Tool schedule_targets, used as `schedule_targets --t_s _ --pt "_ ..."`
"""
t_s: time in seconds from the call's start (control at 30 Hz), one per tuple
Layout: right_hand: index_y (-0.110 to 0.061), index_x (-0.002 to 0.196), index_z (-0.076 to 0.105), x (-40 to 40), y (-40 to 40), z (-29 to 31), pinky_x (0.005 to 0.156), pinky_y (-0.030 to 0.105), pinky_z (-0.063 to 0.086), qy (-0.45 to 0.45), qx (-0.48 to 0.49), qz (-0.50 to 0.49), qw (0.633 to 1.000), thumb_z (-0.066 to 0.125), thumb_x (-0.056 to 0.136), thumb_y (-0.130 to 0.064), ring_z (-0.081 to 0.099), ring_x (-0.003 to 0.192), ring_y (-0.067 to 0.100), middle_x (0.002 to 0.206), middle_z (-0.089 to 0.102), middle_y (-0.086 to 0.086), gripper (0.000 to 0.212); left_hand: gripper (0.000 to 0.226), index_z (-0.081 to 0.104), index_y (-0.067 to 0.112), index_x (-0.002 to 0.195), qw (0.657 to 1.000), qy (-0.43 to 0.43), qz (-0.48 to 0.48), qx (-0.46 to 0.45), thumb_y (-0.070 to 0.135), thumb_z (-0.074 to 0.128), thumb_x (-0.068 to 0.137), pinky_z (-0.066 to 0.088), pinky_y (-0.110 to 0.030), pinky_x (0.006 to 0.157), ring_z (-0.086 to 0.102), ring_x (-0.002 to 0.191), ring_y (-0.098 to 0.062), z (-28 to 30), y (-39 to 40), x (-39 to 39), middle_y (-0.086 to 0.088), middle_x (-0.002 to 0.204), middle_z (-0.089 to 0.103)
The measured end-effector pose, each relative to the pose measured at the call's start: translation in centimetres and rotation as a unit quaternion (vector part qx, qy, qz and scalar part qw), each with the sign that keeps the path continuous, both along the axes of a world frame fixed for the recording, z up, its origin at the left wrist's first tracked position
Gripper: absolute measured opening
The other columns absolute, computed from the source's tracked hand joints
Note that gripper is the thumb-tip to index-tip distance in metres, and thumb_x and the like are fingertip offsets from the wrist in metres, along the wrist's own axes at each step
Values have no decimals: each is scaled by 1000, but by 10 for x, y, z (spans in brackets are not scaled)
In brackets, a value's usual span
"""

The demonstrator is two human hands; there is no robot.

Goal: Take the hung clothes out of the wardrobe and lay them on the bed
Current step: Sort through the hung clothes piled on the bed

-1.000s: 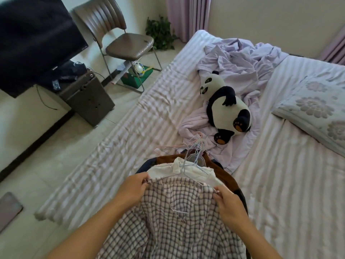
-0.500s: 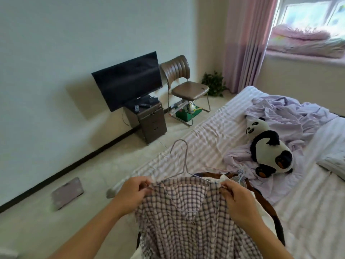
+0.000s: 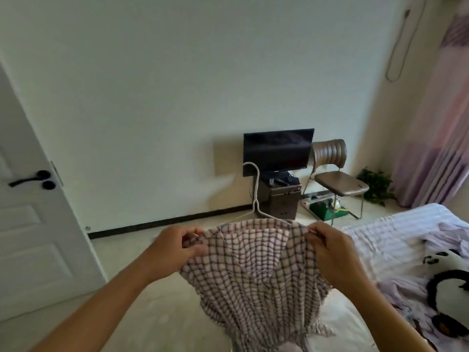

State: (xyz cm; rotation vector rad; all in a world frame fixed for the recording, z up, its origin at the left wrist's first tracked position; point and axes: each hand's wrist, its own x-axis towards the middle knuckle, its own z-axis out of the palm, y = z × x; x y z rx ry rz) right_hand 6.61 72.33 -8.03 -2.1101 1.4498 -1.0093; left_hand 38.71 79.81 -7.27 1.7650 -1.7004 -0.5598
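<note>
A checked shirt point(image 3: 256, 273) on a white wire hanger point(image 3: 255, 196) is being held up in the air, in front of the camera and above the floor, beside the striped bed point(image 3: 380, 240). Its left shoulder is being pinched by the left hand point(image 3: 177, 247), its right shoulder by the right hand point(image 3: 330, 250), both clenched on the fabric. A plush panda point(image 3: 449, 288) is being shown lying on the bed; a television point(image 3: 278, 151), a chair point(image 3: 335, 174) and a white door point(image 3: 30, 224) are being seen beyond.

Two hands: left hand point(image 3: 177, 246) and right hand point(image 3: 330, 252). One checked shirt point(image 3: 256, 280), one hanger point(image 3: 255, 196). One television point(image 3: 278, 151), one chair point(image 3: 335, 176), one panda toy point(image 3: 449, 295), one door point(image 3: 33, 204)
</note>
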Motion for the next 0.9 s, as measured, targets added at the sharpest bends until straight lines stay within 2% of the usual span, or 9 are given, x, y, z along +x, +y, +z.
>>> schedule_targets --t_s 0.07,0.13,0.27,0.4,0.47,0.53,0.6,0.77,0.9 --pt "-27 83 60 34 15 12 59 15 36 -6 -15 36 999 52 98 -12 57 69 1 74 61 -12 23 8 69 39 89 998 16 44 -35 31 70 87 48 -19 75 62 84 6 11 34 26 20 86 70" --pt "-26 84 61 58 25 18 59 14 39 -19 -21 69 997 53 98 -13 59 73 -2 74 63 -11 21 10 70 33 84 995 18 78 -54 26 66 90 47 -20 72 62 79 5 20 57 44 19 80 70" --pt "-25 90 64 135 58 39 62 14 47 -28 -13 193 981 55 97 -13 61 78 -3 80 66 -8 17 15 69 30 81 982 17 169 -85 21 63 92 51 -27 76 63 77 1 37 136 104 16 77 70" --pt "-40 109 60 208 90 58 66 16 50 -48 -3 308 950 58 96 -22 64 82 -5 83 68 -10 23 17 68 27 80 958 -2 257 -125 17 62 92 50 -29 74 63 75 -1 53 210 149 14 75 69" --pt "-44 115 60 243 104 64 72 14 51 -48 -9 358 933 60 95 -27 65 85 -4 90 70 -16 26 16 69 26 82 942 -18 303 -143 17 61 92 51 -30 76 63 77 -2 63 242 168 12 77 69" --pt "-43 110 63 278 116 70 74 7 47 -60 -26 392 917 61 95 -24 64 89 -7 94 69 -25 25 13 69 25 84 925 -36 343 -158 18 61 92 51 -30 78 63 79 -2 71 272 185 12 80 69" --pt "-40 103 66 313 127 76 71 6 45 -68 -40 414 907 60 95 -23 64 87 -5 90 69 -25 20 11 69 24 84 907 -57 380 -171 19 62 91 52 -32 78 62 79 -1 78 300 200 12 80 69" --pt "-33 85 67 404 152 89 64 15 45 -45 -81 484 870 59 96 -22 62 74 6 76 66 -13 17 12 69 25 83 868 -89 458 -170 20 61 91 52 -33 75 61 77 0 89 361 233 12 78 68" --pt "-28 83 69 482 176 99 66 13 46 -54 -97 555 824 59 95 -19 62 75 3 76 67 -16 18 18 68 32 86 838 -90 511 -166 19 58 93 47 -22 72 61 80 5 97 407 258 17 79 68"
